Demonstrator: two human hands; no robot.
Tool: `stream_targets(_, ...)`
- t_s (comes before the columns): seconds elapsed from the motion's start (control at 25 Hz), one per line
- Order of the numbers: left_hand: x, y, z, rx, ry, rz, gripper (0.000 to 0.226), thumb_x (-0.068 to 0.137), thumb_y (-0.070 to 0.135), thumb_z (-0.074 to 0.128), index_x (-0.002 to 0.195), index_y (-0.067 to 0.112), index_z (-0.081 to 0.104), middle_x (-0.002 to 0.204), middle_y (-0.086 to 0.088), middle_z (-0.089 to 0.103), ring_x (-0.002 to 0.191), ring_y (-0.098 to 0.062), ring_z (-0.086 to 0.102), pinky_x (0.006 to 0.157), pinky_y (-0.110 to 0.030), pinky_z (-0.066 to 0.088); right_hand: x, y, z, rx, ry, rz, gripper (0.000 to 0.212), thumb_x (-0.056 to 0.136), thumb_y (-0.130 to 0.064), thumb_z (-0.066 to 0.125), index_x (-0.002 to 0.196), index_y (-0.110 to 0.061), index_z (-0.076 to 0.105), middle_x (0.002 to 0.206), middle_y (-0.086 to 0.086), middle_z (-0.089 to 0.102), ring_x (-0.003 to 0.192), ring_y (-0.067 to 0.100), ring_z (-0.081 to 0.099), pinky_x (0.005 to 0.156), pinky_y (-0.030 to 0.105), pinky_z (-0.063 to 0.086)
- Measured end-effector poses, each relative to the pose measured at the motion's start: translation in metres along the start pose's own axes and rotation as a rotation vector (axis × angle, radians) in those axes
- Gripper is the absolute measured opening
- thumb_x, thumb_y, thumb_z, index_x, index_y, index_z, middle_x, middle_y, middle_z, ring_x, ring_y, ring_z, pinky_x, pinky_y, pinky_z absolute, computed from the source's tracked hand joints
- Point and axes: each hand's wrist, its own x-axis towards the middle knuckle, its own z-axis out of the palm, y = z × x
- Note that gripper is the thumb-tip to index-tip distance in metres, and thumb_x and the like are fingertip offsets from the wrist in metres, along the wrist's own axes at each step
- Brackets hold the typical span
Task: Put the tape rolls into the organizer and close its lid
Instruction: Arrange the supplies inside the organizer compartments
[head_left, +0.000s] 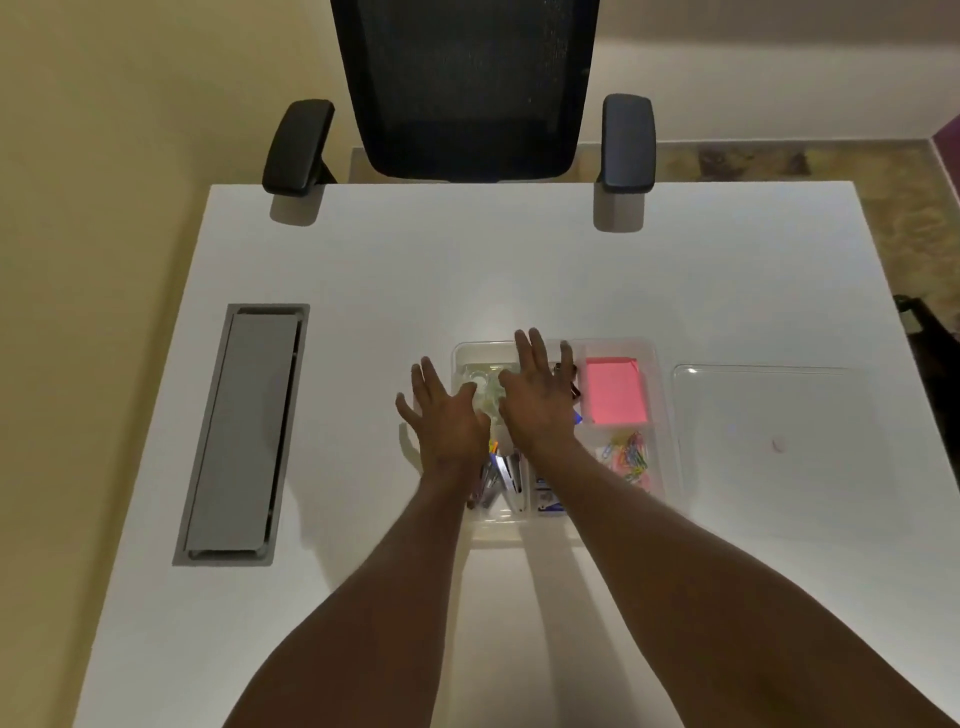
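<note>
From the head camera, a clear plastic organizer (652, 358) sits on the white desk (519, 270), its clear lid (769, 441) lying flat just to its right, so it is not yet closed. Both hands hover palm-down above the organizer's left side with fingers spread: the left hand (444, 410) over its left edge, the right hand (540, 400) over the far-left compartment. Neither grip holds anything. Between the hands, clear tape rolls (485, 387) show inside that far-left compartment. A pink notepad (613, 389) fills the far-right compartment, with coloured paper clips (628, 457) nearer. A black chair (462, 88) stands beyond the desk.
</note>
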Motion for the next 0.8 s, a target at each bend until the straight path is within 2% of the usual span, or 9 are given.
stream_targets(0.12,0.011,0.008,-0.004,-0.004,-0.049,-0.054,0.046,0.1,0.033,0.064,0.145,0.037,0.056,0.176,-0.022,-0.004,0.165,-0.037,-0.011,0.129,-0.066,0.002,0.007,-0.001,0.007,-0.009,0.027,0.018,0.019,0.09,-0.018,0.067,0.109,-0.02,0.07,0.168,0.015,0.017,0.158,0.031,0.008,0.124,0.063,0.0)
stream_targets(0.28,0.018,0.013,-0.004,0.024,-0.12,-0.07,0.051,0.098,0.033,0.069,0.147,0.039,0.055,0.177,-0.019,-0.004,0.165,-0.035,-0.012,0.129,-0.067,0.001,0.01,-0.003,0.017,-0.018,-0.008,0.063,0.03,0.088,-0.02,0.071,0.118,-0.019,0.065,0.168,0.015,0.016,0.157,0.031,0.011,0.124,0.063,0.003)
stream_targets(0.52,0.025,0.017,-0.004,0.054,-0.122,-0.08,0.048,0.099,0.029,0.071,0.145,0.039,0.059,0.178,-0.015,-0.004,0.165,-0.033,-0.014,0.129,-0.069,-0.001,0.014,-0.005,0.024,-0.028,-0.01,0.046,0.01,0.089,-0.022,0.072,0.099,-0.023,0.069,0.17,0.014,0.007,0.158,0.031,0.003,0.121,0.061,-0.008)
stream_targets(0.68,0.028,0.017,0.0,0.067,-0.104,-0.089,0.036,0.1,0.031,0.07,0.136,0.036,0.066,0.178,-0.013,-0.002,0.166,-0.031,-0.012,0.128,-0.069,0.0,0.016,-0.002,0.026,-0.065,0.061,0.037,0.007,0.088,-0.023,0.073,0.095,-0.023,0.071,0.168,0.014,0.016,0.157,0.032,0.01,0.12,0.061,-0.011)
stream_targets(0.8,0.029,0.016,0.004,0.058,-0.1,-0.095,0.033,0.099,0.033,0.071,0.132,0.036,0.068,0.178,-0.011,0.0,0.166,-0.03,-0.011,0.129,-0.069,0.001,0.018,-0.001,0.026,-0.087,0.081,0.021,0.012,0.086,-0.023,0.075,0.096,-0.022,0.07,0.167,0.013,0.022,0.157,0.031,0.015,0.121,0.061,-0.006)
